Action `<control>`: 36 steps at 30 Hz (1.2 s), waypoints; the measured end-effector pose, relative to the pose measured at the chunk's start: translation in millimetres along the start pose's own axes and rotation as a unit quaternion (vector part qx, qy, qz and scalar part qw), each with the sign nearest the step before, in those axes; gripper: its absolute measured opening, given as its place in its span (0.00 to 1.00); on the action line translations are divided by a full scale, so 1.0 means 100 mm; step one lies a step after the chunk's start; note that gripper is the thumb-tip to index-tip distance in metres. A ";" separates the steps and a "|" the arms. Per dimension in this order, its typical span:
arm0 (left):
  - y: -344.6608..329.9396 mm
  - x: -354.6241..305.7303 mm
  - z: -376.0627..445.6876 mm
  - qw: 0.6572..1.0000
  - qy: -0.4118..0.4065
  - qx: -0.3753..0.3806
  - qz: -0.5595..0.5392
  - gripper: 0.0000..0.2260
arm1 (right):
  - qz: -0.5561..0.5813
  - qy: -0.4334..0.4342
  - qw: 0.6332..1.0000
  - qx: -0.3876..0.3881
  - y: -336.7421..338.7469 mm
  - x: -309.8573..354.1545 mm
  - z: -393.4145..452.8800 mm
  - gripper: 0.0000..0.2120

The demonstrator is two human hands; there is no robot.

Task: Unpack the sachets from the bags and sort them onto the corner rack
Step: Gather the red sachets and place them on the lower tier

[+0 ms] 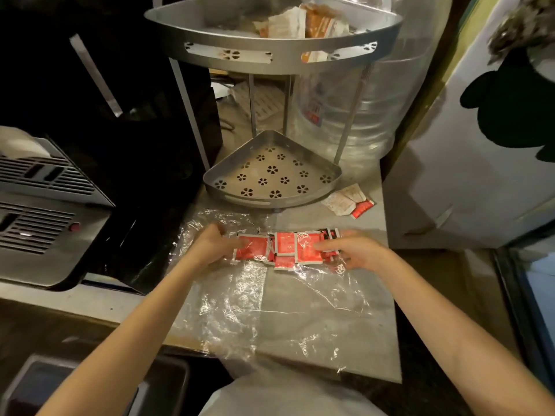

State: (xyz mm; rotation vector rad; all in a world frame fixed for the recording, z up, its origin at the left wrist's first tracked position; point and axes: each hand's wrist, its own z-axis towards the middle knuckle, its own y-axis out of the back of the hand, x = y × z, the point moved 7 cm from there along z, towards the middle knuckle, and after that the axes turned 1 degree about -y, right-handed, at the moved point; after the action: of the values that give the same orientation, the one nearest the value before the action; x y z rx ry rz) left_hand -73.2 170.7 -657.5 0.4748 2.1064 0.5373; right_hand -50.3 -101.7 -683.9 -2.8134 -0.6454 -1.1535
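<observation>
Several red sachets lie in a row on a clear plastic bag spread over the grey counter. My left hand presses the row's left end, fingers on the leftmost sachet. At the right end, my right hand rests its fingers on the sachets. A metal corner rack stands behind: its lower shelf has flower-shaped holes and nothing on it, its upper shelf holds white and orange sachets.
A few white and red sachets lie loose on the counter right of the lower shelf. A clear water jug stands behind the rack. A machine with vents sits at left. A white fridge-like surface is at right.
</observation>
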 end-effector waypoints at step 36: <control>0.47 -1.37 -0.60 0.942 -0.229 -0.037 -0.241 0.15 | 0.138 0.250 0.958 0.033 0.03 1.34 -0.67 0.15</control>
State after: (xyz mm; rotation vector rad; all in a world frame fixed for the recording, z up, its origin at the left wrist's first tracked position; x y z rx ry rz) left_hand -43.4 127.6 -510.2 0.0198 1.6595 0.1915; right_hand -8.1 -68.3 -544.1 -2.3056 -0.2367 -1.6475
